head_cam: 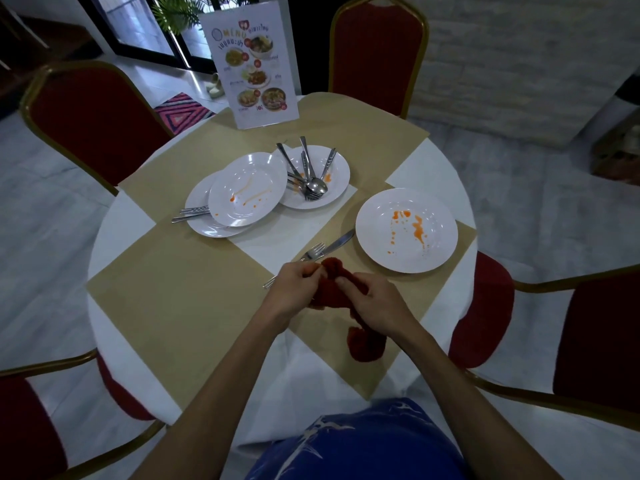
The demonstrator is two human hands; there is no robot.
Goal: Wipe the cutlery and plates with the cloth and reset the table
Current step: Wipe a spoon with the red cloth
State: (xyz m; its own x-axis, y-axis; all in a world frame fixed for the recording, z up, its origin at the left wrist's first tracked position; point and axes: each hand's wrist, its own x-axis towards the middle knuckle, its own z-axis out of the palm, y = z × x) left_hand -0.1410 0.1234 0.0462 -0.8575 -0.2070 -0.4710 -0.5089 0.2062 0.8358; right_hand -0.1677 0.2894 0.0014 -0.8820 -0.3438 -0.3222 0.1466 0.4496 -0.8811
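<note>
My left hand (pixel 294 289) and my right hand (pixel 375 306) both grip a dark red cloth (pixel 363 344) above the near placemat; its loose end hangs toward me. Whether a piece of cutlery is inside the cloth I cannot tell. A fork (pixel 311 252) and a knife (pixel 337 242) lie just beyond my hands. To the right sits a white plate (pixel 440 209) smeared with orange sauce. Farther back, a stained plate (pixel 247 194) rests on another plate (pixel 201 216) with cutlery handles (pixel 192 213) sticking out. A third back plate (pixel 337 168) holds several spoons and forks (pixel 310 174).
The round table (pixel 117 230) has a white cloth and tan placemats (pixel 180 271). A standing menu card (pixel 254 64) is at the far edge. Red chairs with gold frames surround the table: far left (pixel 93 119), far middle (pixel 377 53), right (pixel 595 334), near left (pixel 31 427).
</note>
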